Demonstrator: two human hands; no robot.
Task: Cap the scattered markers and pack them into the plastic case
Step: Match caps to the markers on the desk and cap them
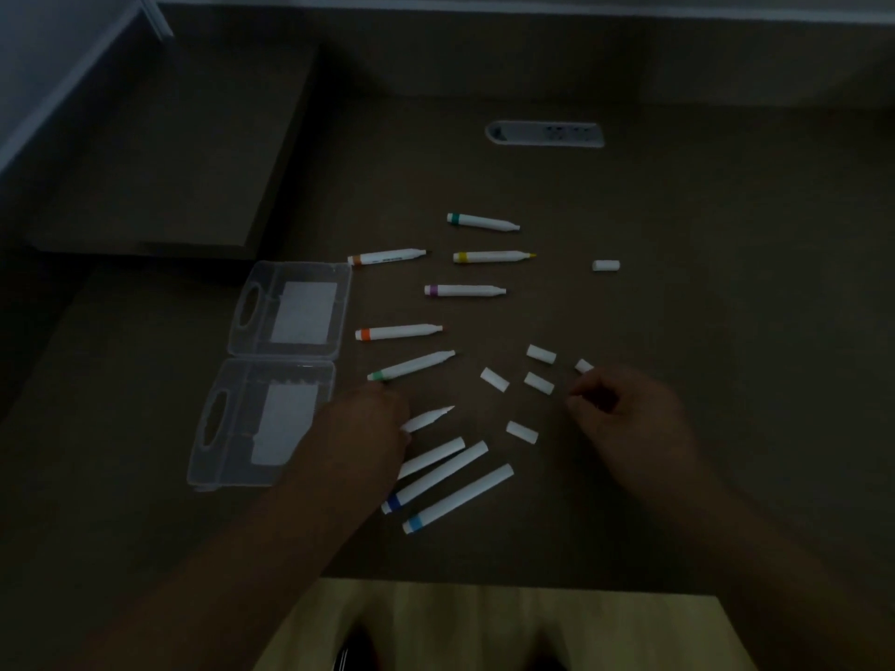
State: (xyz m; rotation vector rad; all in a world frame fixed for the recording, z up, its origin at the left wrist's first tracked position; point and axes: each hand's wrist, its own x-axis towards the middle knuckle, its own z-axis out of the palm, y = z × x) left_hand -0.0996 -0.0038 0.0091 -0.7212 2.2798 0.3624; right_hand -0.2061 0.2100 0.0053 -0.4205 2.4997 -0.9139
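A clear plastic case point(334, 302) lies open on the left of the dark desk. Several uncapped white markers lie to its right: teal point(482, 221), brown point(387, 256), yellow point(494, 256), purple point(465, 290), orange point(397, 331), green point(411, 365). Three capped markers point(436, 477) lie side by side near the front. My left hand point(373, 423) grips an uncapped marker point(428, 417), tip pointing right. My right hand point(624, 414) has loosely curled fingers, the fingertips next to a white cap point(583, 365). Loose caps point(538, 383) lie between my hands, and one more cap point(605, 265) lies farther back right.
A socket panel point(545, 134) is set into the desk at the back. A low raised block point(169, 152) stands at the back left, behind the case. The desk's front edge point(484, 579) runs just below my forearms. The light is dim.
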